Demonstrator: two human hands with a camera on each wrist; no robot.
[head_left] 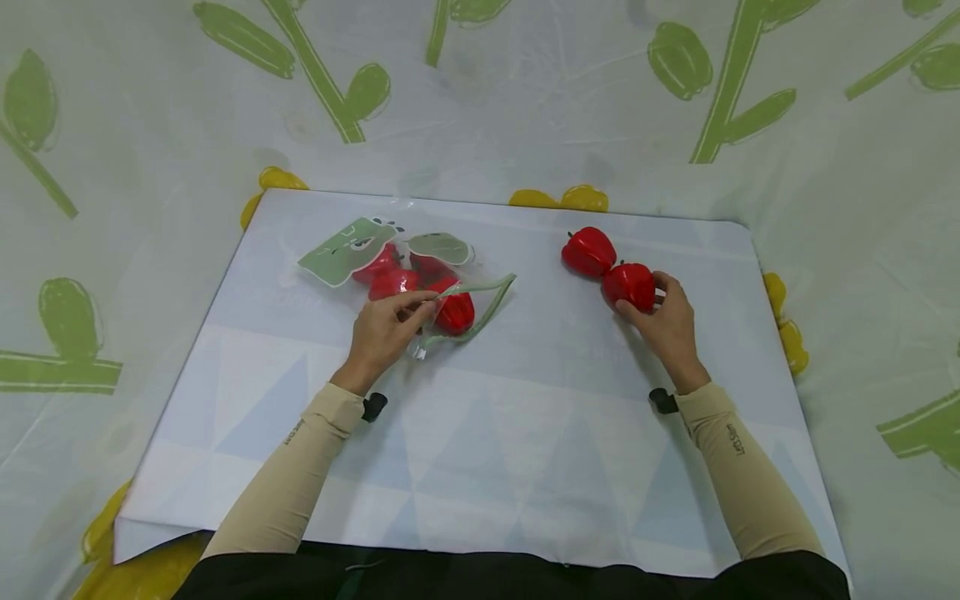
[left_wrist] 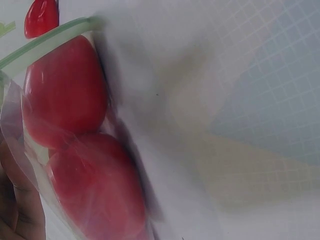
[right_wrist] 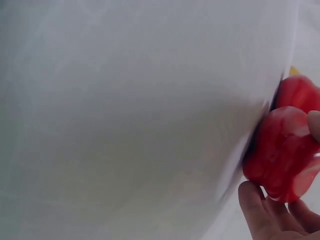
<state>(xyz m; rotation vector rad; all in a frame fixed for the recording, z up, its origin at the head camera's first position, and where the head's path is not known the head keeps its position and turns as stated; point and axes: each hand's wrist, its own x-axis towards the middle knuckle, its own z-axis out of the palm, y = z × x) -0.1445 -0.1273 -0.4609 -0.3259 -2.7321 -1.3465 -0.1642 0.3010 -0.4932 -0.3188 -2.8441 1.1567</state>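
My left hand (head_left: 381, 335) pinches the rim of a clear zip bag (head_left: 347, 250) with green printing and a green strip along its mouth. Several red bell peppers (head_left: 393, 283) lie inside it; in the left wrist view two of them (left_wrist: 67, 95) show through the film close to the mouth. Off to the right, my right hand (head_left: 669, 327) grips a red bell pepper (head_left: 628, 285), thumb on the near side and fingers around the far right side. Another red bell pepper (head_left: 588, 252) lies right beside it, up and to the left.
A pale blue and white patterned cover (head_left: 480, 450) lies over the table. Beyond its edges spreads a sheet with green leaf prints (head_left: 679, 60) and yellow shapes. Each wrist carries a small black camera (head_left: 374, 407).
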